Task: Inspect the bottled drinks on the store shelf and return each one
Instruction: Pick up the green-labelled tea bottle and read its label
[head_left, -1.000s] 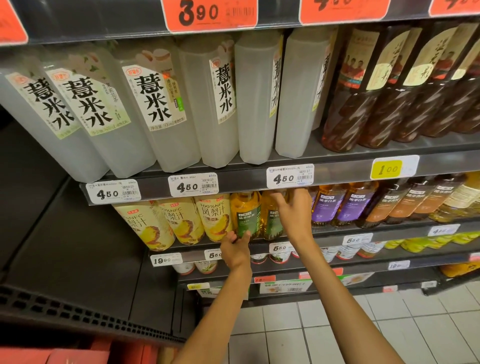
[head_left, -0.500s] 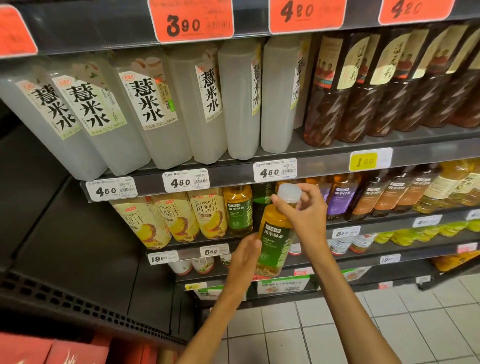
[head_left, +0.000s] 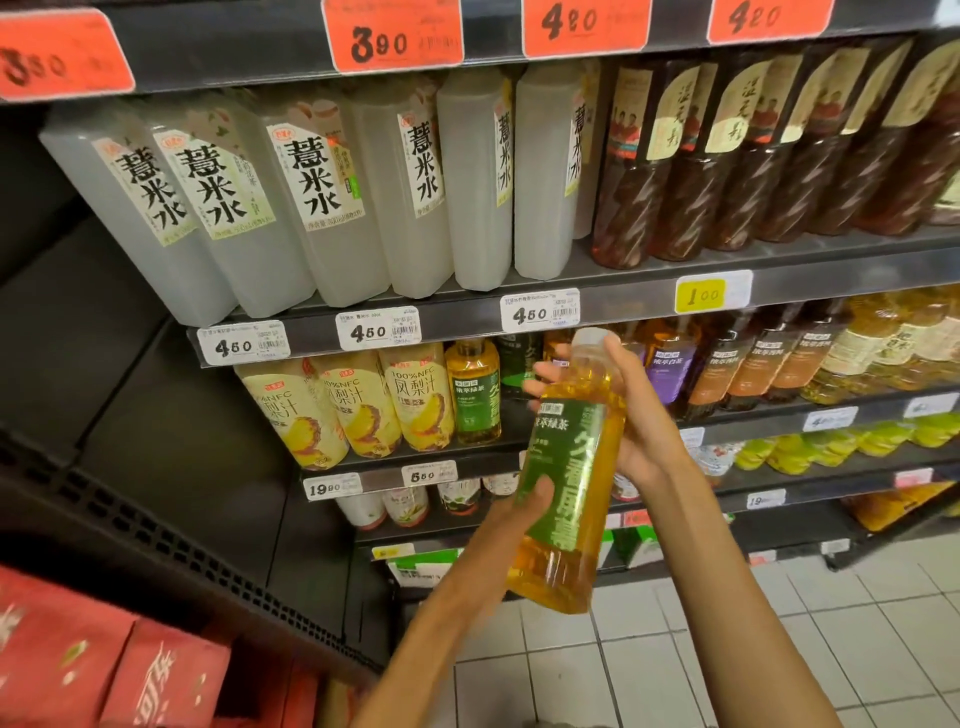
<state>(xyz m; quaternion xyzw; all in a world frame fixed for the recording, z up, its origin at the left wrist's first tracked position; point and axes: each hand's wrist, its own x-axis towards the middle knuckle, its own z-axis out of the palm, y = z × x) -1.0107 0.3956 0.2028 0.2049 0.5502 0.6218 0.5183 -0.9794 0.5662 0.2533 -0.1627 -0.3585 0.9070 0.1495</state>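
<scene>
Green tea bottle, amber liquid with a green label and a pale cap, is held in mid-air at the centre of the frame, in front of the store shelf and clear of it. Its long axis runs nearly upright, cap tilted a little toward the upper right and base toward the lower left.

The right hand wraps the upper half from the right side, fingers curled round the shoulder below the cap; this grip is clamped on the bottle. The left hand comes up from the lower left, its thumb pressed on the label's lower part and the fingers behind (hidden, though they seem to cup the far side).

The gap the bottle would go back to appears to lie up and to the left of the hands, on the middle shelf just right of a matching green tea bottle on the shelf. The right hand, nearer the cap, is likely best placed to steer it in. Pineapple juice bottles stand further left.
</scene>
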